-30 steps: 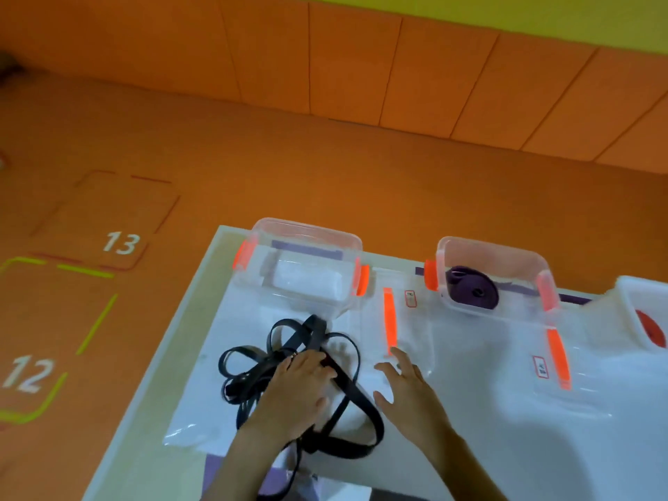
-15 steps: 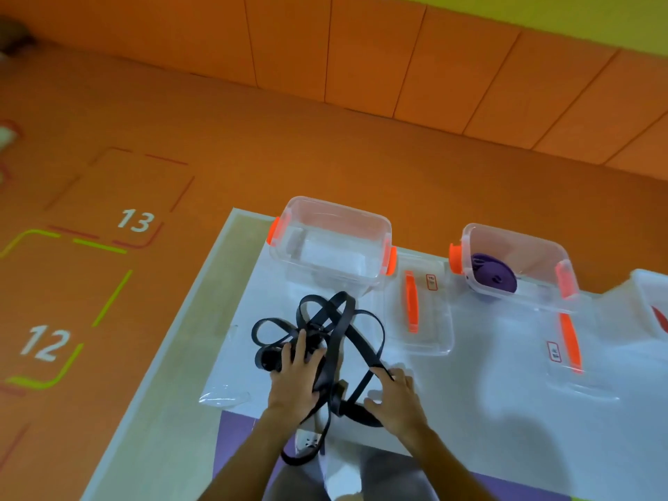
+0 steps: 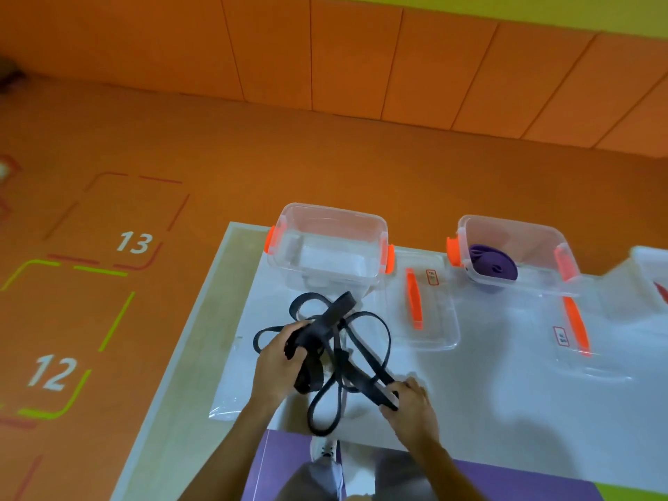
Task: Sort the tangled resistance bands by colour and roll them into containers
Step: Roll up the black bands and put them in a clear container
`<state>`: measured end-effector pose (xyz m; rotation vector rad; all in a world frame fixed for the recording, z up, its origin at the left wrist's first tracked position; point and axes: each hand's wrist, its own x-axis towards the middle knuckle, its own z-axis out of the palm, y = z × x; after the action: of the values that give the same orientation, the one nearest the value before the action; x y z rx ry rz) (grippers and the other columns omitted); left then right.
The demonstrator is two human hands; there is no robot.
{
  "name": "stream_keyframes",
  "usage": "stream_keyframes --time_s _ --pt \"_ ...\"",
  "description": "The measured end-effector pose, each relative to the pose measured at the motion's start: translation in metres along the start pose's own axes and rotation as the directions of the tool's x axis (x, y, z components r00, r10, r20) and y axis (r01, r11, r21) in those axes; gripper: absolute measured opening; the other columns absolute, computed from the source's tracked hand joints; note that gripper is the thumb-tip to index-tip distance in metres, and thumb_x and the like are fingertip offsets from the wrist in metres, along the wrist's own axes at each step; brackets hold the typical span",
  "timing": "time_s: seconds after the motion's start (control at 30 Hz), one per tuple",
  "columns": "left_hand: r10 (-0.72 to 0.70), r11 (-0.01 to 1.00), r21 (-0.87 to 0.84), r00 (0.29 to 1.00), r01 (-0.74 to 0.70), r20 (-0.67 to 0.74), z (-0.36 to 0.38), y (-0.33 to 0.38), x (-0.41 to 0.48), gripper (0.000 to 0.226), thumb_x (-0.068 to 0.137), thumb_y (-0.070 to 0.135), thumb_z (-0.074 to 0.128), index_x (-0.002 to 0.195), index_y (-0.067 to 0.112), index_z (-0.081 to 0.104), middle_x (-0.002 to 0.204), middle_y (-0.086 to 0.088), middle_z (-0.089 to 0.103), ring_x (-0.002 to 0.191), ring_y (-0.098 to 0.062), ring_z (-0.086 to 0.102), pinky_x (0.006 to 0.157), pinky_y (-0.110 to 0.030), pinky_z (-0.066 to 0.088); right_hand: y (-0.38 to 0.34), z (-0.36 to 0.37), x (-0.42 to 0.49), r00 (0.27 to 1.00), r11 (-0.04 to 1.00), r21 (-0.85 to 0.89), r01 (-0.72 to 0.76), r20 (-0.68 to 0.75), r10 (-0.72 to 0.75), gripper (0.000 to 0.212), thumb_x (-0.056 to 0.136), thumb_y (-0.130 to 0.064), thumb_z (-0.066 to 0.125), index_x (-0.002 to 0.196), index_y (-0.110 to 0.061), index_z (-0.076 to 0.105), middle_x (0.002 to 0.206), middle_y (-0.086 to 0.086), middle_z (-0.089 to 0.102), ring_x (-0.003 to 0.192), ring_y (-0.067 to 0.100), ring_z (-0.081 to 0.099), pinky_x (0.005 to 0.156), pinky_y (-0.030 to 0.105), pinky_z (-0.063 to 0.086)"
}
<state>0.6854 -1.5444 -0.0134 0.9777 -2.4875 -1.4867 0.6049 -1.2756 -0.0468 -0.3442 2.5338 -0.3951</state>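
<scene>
1. The left hand (image 3: pixel 280 363) had its grip closed around a bunched section of the black bands (image 3: pixel 336 352), lifting that part slightly off the tabletop (image 3: pixel 506 392)
2. The right hand (image 3: pixel 410 401) pinched a flat end of the same tangle near the front edge, fingers clamped on it
3. Between the 2 hands the black loops crossed over each other in a knot-like mass, with 1 loop hanging toward the person
4. Just beyond the tangle stood an empty clear container (image 3: pixel 329 247) with orange clips; its lid (image 3: pixel 419 309) lay beside it
5. Further right, a second container (image 3: pixel 513 254) held a rolled purple band (image 3: pixel 493 263), so that colour looked done
6. The step in hand seemed to be untangling the black bands; next, the hands would likely need to pull apart gently, free 1 loop, then roll it for the empty container
</scene>
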Motion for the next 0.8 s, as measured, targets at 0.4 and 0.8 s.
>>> stream_keyframes --time_s 0.4,0.8 --pt "-0.210 0.882 0.441 0.976 0.166 0.052 0.007 -0.020 0.011 0.048 0.103 0.020 0.062 0.148 0.020 0.045 0.143 -0.007 0.058 0.140 -0.032 0.049 0.106 -0.053 0.051 0.011 -0.011 0.021 0.985 0.856 0.512 -0.073 -0.099 0.143 0.044 0.094 -0.018 0.078 0.128 -0.023 0.050 0.102 0.005 0.072 0.083 0.019 0.071 0.075 0.039 0.063" --pt "0.143 0.531 0.765 0.928 -0.365 0.344 0.086 0.043 0.014 0.056 0.108 0.063 0.021 0.140 0.033 0.057 0.141 0.007 0.059 0.130 -0.023 0.052 0.108 -0.052 0.032 0.016 -0.038 0.010 0.986 0.883 0.450 0.133 -0.153 -0.070 0.049 0.088 -0.011 0.084 0.130 -0.015 0.058 0.100 -0.006 0.071 0.085 0.006 0.068 0.078 0.011 0.054"
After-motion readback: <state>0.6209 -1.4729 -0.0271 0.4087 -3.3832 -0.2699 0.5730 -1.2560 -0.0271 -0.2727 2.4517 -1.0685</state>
